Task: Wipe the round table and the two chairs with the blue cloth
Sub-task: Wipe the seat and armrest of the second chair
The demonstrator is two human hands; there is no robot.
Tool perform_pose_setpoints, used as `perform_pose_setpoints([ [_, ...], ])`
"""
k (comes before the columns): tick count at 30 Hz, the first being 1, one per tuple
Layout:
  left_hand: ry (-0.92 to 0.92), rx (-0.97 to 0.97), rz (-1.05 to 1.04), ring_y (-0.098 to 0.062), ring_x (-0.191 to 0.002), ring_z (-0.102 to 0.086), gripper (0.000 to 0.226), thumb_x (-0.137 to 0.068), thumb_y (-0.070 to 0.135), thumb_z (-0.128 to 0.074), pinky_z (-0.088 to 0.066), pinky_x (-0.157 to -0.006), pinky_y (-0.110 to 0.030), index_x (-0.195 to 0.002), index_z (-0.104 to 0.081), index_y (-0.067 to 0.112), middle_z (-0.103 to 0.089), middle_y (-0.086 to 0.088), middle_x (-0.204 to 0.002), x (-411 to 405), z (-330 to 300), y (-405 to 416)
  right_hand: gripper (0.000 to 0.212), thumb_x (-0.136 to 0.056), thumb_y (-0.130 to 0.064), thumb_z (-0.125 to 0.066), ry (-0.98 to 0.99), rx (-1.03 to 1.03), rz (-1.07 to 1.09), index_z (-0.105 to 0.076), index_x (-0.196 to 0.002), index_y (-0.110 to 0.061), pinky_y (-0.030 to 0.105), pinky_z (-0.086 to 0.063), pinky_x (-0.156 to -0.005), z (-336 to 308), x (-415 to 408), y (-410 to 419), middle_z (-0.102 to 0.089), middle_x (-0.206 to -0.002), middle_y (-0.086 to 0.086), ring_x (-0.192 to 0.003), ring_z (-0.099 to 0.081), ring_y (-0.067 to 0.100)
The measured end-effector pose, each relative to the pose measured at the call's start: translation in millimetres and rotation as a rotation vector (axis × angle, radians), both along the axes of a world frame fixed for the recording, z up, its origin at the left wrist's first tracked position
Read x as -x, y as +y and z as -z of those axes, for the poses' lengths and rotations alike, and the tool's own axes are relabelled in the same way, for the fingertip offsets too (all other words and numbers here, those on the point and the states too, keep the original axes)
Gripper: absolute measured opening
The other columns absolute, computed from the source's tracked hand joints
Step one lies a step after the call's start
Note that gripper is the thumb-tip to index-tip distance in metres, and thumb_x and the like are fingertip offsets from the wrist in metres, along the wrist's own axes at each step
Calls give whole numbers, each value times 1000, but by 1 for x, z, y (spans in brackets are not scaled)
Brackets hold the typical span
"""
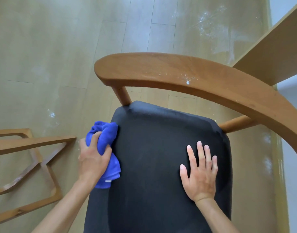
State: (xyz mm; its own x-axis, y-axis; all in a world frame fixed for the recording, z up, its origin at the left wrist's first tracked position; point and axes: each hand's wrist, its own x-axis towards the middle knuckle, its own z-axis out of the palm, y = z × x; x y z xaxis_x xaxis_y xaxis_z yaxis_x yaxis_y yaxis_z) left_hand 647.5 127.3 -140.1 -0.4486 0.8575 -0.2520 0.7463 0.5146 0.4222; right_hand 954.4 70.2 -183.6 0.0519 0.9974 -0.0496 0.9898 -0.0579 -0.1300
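Wooden frame, far left: a pale wooden frame [26,158] stands on the floor [60,47]; whether it is the round table's base or part of the second chair cannot be told, and no tabletop shows.
Floor: light wood planks carrying white powdery specks, thickest at the upper right.
Left hand: the left hand [92,158] has its grip closed round the blue cloth [105,140], thumb and fingers bunching it into a wad.
Blue cloth: crumpled, touching the left edge of the seat [152,157], part of it hanging beside the seat's side.
Chair: the chair [178,73] is seen from above, with a dark padded seat and a curved wooden back rail [203,78].
Back rail: white specks and one small white blob sit on its top face, right of middle.
Right hand: the right hand [199,172] lies flat on the right part of the seat, fingers straight and spread, its grip wide and holding nothing; it looks to be steadying the chair.
Board, far right: a slanting wooden board [278,47] crosses the upper right corner, behind the rail.
Step in hand: judged from the cloth's place, wiping this chair's seat, at its left edge.
Progress: the seat shows faint pale smears only; the rail is not yet clean.
Next move calls for: carrying the cloth across the seat toward the flat hand, which must lift clear, then up to the speckled rail, pressing firmly enough to lift the blob.
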Motion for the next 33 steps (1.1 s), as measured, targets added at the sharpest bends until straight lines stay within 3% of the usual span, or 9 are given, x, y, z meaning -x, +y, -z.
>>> perform_pose_setpoints([
  [3,-20,-23,-42,-26,-77,-49,37,-83,30,-58,-38,-73,-32,-117,-47,41,-39,-2,-118,-16,0,-28,63,-88,-44,-37,-10,8,1,-34,-147,-20,56,-15,-115,-1,1,0,-25,-158,12,-146,-20,33],
  [5,-48,-37,13,-32,-78,-55,45,-79,24,-65,-44,-69,-34,-119,-49,37,-40,-5,-118,-35,-7,-49,63,-89,-44,-37,-6,15,4,-37,-146,-19,57,-16,-115,-3,2,0,-26,-157,13,-145,-20,33],
  [8,-121,-66,330,-33,-74,-61,66,-59,13,-81,-48,-56,-30,-115,-51,29,-51,-12,-109,-65,-17,-100,63,-89,-44,-35,2,41,1,-39,-146,-17,58,-17,-114,-7,2,0,-26,-157,14,-145,-20,34],
  [10,-129,-87,568,-26,-71,-61,68,-54,18,-76,-45,-54,-22,-116,-51,28,-52,-8,-104,-74,-20,-134,63,-90,-44,-33,16,61,9,-40,-146,-16,59,-17,-114,-10,2,1,-26,-157,14,-145,-19,33],
  [16,-47,-111,1001,-32,-66,-56,65,-53,26,-72,-51,-55,-35,-114,-50,26,-46,-10,-102,-37,-25,-119,64,-90,-45,-31,20,71,12,-41,-146,-15,59,-18,-114,-12,4,0,-26,-157,14,-145,-19,33],
  [20,92,-134,769,-40,-85,-56,55,-66,19,-69,-51,-68,-45,-119,-54,23,-55,-23,-110,-12,-25,-22,64,-91,-45,-30,16,52,18,-37,-147,-16,57,-14,-116,-9,3,-1,-22,-158,13,-147,-15,32],
  [24,85,-143,744,-38,-101,-47,49,-74,16,-67,-46,-79,-46,-123,-62,18,-50,-18,-119,-3,-13,16,63,-91,-44,-30,19,26,9,-36,-148,-16,56,-13,-116,-8,3,-2,-22,-159,13,-147,-15,32],
  [29,-113,-100,678,-34,-98,-46,49,-71,18,-57,-45,-83,-39,-119,-52,26,-46,-15,-113,17,-15,-42,64,-92,-45,-29,31,40,0,-34,-149,-16,56,-11,-117,-8,4,-2,-19,-159,12,-147,-13,32],
  [33,-198,29,800,-34,-99,-51,56,-64,13,-65,-51,-85,-40,-116,-48,26,-48,-18,-112,40,-28,-139,65,-92,-45,-28,28,49,9,-34,-149,-15,58,-12,-116,-11,4,-3,-19,-159,14,-147,-13,33],
])
